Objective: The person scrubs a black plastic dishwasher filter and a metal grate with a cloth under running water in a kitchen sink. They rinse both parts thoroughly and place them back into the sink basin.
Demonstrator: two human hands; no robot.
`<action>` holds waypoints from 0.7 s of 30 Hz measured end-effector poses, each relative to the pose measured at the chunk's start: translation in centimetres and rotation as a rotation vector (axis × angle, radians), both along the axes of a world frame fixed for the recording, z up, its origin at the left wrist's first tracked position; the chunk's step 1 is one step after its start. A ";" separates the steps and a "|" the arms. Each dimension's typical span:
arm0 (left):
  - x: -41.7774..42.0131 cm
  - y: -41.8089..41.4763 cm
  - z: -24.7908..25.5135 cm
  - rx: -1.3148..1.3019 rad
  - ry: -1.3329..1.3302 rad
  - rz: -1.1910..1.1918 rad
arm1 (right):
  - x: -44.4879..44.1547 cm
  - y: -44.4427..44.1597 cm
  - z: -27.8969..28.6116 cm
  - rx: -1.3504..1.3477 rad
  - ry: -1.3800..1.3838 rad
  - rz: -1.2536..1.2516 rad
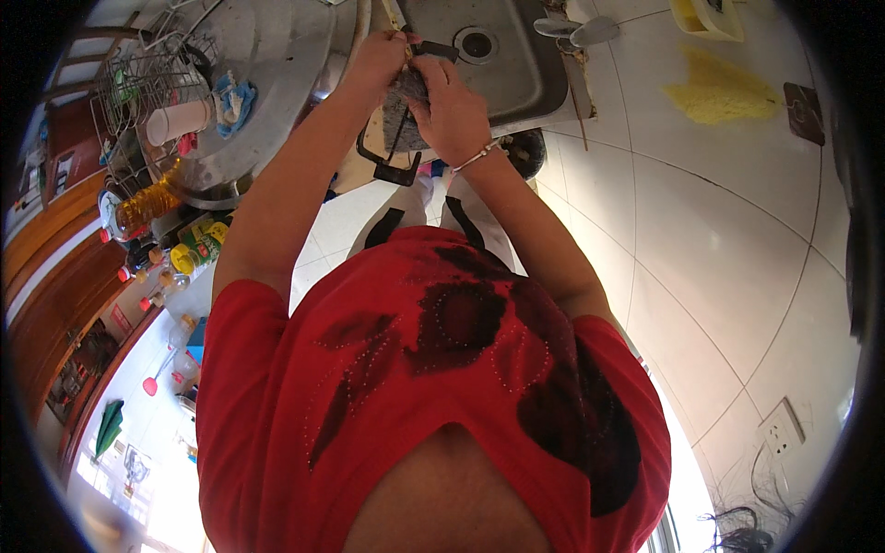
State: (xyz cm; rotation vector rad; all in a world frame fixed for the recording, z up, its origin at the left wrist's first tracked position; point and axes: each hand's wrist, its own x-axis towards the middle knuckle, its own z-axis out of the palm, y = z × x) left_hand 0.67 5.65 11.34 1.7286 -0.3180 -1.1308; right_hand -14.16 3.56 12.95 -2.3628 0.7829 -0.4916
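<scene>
At the near edge of a stainless steel sink [515, 83], both hands meet with their fingertips close together. My left hand [380, 62] has bent fingers beside a thin yellowish strip; what it pinches is hidden. My right hand [453, 114] has its thumb and fingers against a mottled dark grey piece [403, 128], whose kind I cannot tell. A black frame with bracket-like ends [396, 173] reaches from under the grey piece towards my body. Another black end piece [439, 50] shows beyond the right fingers, over the sink's rim.
A steel surface at left bears a wire rack [142, 90], a pale pink cup [178, 122] and a blue-and-white cloth [234, 102]. Oil and sauce bottles [146, 207] stand nearer. A tiled wall at right carries a hook [804, 113] and socket [782, 428]. A dark round vessel [525, 153] sits below the sink.
</scene>
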 end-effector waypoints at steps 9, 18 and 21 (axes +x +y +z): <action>-1.2 0.5 0.1 0.104 -0.196 -0.090 | -5.1 1.4 -11.5 0.303 0.016 -0.086; -0.1 0.6 0.6 0.151 -0.100 -0.068 | -1.3 0.8 -0.8 0.258 -0.308 -0.102; -0.4 0.9 -0.6 0.078 -0.191 -0.050 | -0.8 0.7 -3.8 0.291 -0.226 -0.015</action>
